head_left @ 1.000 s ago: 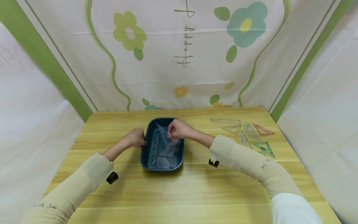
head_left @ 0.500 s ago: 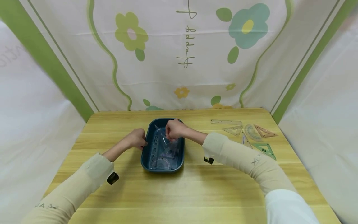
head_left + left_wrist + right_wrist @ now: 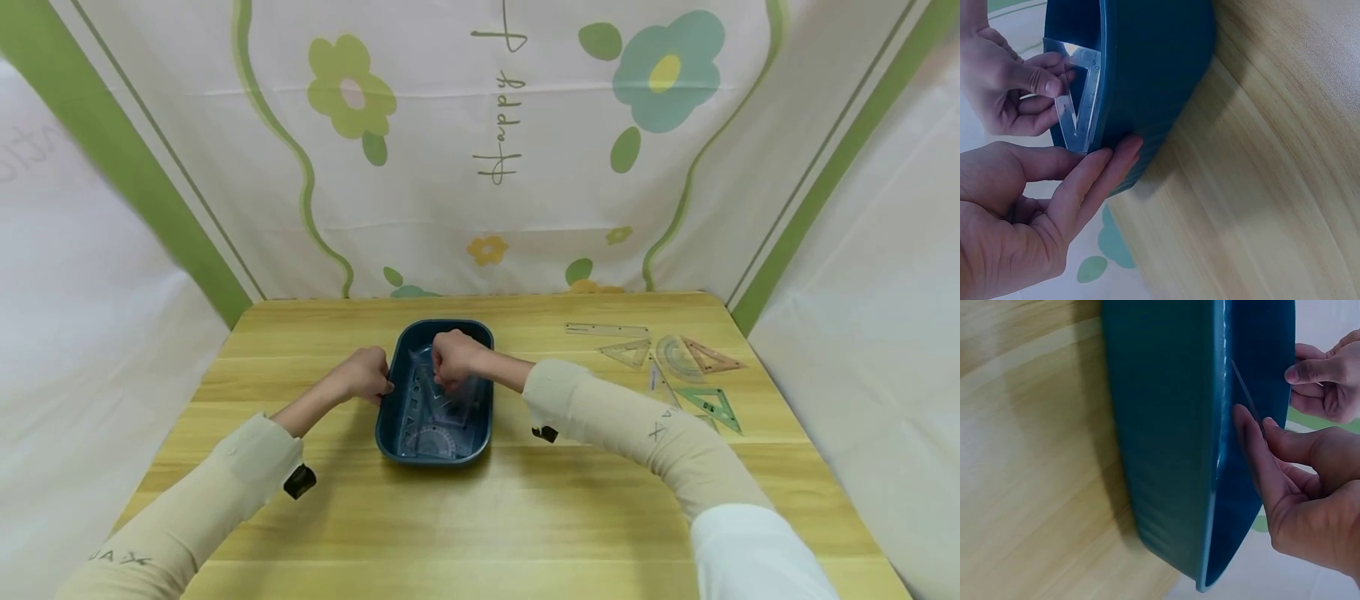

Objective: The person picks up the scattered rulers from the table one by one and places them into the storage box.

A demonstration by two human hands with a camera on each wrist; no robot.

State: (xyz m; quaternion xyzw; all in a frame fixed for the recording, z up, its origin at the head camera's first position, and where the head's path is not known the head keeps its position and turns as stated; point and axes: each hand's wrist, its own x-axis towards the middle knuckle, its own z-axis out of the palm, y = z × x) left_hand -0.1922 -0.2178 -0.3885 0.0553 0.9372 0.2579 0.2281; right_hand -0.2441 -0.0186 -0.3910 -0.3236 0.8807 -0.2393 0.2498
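A dark blue rectangular bin (image 3: 435, 461) stands on the wooden table. My left hand (image 3: 367, 373) pinches its left rim, thumb inside and fingers along the outer wall. Over the bin's inside, my right hand (image 3: 456, 358) pinches a clear set square (image 3: 1088, 103) between thumb and fingers. The right wrist view shows that set square nearly edge-on, tilted within the bin walls. On the bin floor lie a clear protractor (image 3: 435, 442) and a clear stencil ruler (image 3: 414, 408) with cut-out shapes. My right hand hides part of the bin floor in the head view.
Right of the bin lie a straight ruler (image 3: 606, 330), a pale set square (image 3: 628, 352), a clear protractor (image 3: 677, 358), an orange-brown set square (image 3: 711, 357) and a green set square (image 3: 717, 404). A flowered cloth (image 3: 420, 192) hangs behind the table.
My right hand has moved left and slightly nearer, lowering the set square into the bin. My left hand has stayed at the rim.
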